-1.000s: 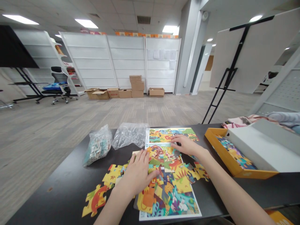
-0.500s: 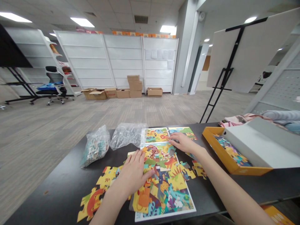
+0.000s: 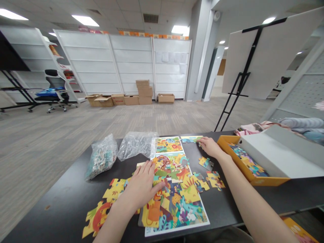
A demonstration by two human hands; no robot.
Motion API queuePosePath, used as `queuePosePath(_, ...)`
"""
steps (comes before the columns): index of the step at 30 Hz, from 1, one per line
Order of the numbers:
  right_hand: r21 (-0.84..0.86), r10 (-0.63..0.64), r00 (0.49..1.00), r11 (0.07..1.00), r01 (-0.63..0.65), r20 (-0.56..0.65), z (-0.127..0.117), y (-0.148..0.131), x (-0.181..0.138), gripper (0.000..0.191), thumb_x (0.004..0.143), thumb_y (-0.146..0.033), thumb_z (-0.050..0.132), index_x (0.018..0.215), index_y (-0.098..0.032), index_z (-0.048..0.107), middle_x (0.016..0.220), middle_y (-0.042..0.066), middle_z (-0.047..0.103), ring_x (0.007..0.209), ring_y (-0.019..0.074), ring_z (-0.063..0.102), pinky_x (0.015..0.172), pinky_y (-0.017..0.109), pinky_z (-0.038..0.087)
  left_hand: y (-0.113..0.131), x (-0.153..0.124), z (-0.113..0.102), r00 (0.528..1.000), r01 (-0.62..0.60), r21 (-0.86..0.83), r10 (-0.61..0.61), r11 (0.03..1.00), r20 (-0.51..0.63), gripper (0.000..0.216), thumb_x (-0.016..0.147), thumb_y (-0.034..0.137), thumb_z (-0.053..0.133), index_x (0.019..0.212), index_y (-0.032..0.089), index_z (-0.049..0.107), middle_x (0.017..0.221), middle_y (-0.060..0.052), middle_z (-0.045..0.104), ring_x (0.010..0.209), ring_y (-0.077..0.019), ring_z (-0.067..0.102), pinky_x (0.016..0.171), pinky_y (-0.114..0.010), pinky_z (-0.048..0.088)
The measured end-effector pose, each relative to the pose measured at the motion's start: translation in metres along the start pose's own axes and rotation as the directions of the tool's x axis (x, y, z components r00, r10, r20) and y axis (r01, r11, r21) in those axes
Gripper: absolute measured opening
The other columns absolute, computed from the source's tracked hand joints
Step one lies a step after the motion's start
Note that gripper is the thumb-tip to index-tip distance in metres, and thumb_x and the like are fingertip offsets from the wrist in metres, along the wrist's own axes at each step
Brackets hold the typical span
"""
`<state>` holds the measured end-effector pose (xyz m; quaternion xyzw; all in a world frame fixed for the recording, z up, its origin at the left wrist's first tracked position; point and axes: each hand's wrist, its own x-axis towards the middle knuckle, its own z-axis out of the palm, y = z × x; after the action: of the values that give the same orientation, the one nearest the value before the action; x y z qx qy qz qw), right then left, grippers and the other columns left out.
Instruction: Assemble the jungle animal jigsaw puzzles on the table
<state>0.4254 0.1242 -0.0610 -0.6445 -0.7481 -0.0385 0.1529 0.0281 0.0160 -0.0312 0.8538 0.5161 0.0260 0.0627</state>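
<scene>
My left hand [image 3: 140, 185] lies flat, thumb spread, over the left edge of the printed picture sheet [image 3: 201, 221] and some loose jigsaw pieces. Loose puzzle pieces [image 3: 168, 206] cover part of that sheet. Farther right, my right hand [image 3: 211, 147] has its fingers closed at the right end of a puzzle strip [image 3: 189, 139] on the table, gripping a puzzle piece mostly hidden under the fingertips. Below this hand are a yellow and grey piece [image 3: 206, 163] and more joined pieces [image 3: 215, 180]. Yellow pieces with a round orange shape [image 3: 100, 216] sit by my left forearm.
A clear bag of pieces [image 3: 102, 157] and a crumpled plastic bag [image 3: 136, 145] rest at the table's back left. An open orange box [image 3: 270, 182] holding puzzle pieces stands at right, near folded cloths [image 3: 301, 123]. Beyond the black table [image 3: 60, 199] stands an easel board [image 3: 273, 60].
My right hand has moved right, away from the sheet's top to the end of the puzzle strip. The strip's visible part looks narrower, and the piece below that hand is uncovered. My left hand stays put.
</scene>
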Motion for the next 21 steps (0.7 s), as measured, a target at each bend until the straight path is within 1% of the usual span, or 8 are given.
queuePosePath(5,0.006,-0.041,0.999,0.999,0.041,-0.033,0.006,0.010,0.001,0.037,0.097,-0.018,0.044,0.118,-0.021,0.074,0.123,0.013,0.068,0.109,0.0255,0.062,0.101,0.037,0.043,0.000,0.000,-0.002,1.000,-0.013,-0.005,0.013,1.000,0.006,0.087,0.094,0.071,0.033,0.148,0.004,0.044,0.157,-0.022,0.038,0.148,-0.0358,0.033,0.120,-0.051,0.029)
queuePosePath(10,0.015,-0.046,0.998,0.999,0.047,-0.049,0.010,0.016,0.003,0.038,0.097,-0.019,0.043,0.118,-0.021,0.074,0.123,0.012,0.069,0.111,0.0261,0.062,0.102,0.039,0.043,0.000,-0.001,-0.003,1.000,-0.021,-0.028,0.021,0.999,0.001,0.088,0.094,0.070,0.034,0.149,0.001,0.042,0.157,-0.023,0.037,0.148,-0.0361,0.032,0.120,-0.052,0.029)
queuePosePath(14,0.026,-0.049,0.997,0.998,0.050,-0.057,0.010,0.017,0.004,0.037,0.096,-0.018,0.043,0.116,-0.021,0.075,0.122,0.012,0.069,0.111,0.0256,0.063,0.101,0.039,0.044,-0.002,0.000,-0.001,1.000,-0.025,-0.044,0.025,0.999,-0.001,0.087,0.094,0.069,0.034,0.150,0.002,0.040,0.157,-0.023,0.037,0.148,-0.0361,0.032,0.120,-0.052,0.028)
queuePosePath(18,0.038,-0.042,0.997,0.998,0.044,-0.064,0.011,0.017,0.005,0.037,0.096,-0.017,0.043,0.114,-0.020,0.075,0.120,0.012,0.070,0.110,0.0253,0.063,0.100,0.039,0.044,-0.002,0.002,-0.001,1.000,-0.013,-0.066,0.013,0.998,-0.010,0.085,0.094,0.068,0.037,0.149,0.004,0.041,0.157,-0.023,0.038,0.147,-0.0378,0.034,0.119,-0.055,0.029)
queuePosePath(21,0.045,-0.033,0.997,0.998,0.036,-0.075,0.009,0.017,0.005,0.034,0.095,-0.021,0.047,0.114,-0.020,0.075,0.120,0.013,0.070,0.108,0.0259,0.064,0.100,0.040,0.045,-0.002,0.002,-0.004,1.000,-0.011,-0.083,0.010,0.996,-0.007,0.084,0.093,0.068,0.038,0.148,0.004,0.043,0.156,-0.024,0.039,0.146,-0.0385,0.035,0.118,-0.056,0.030)
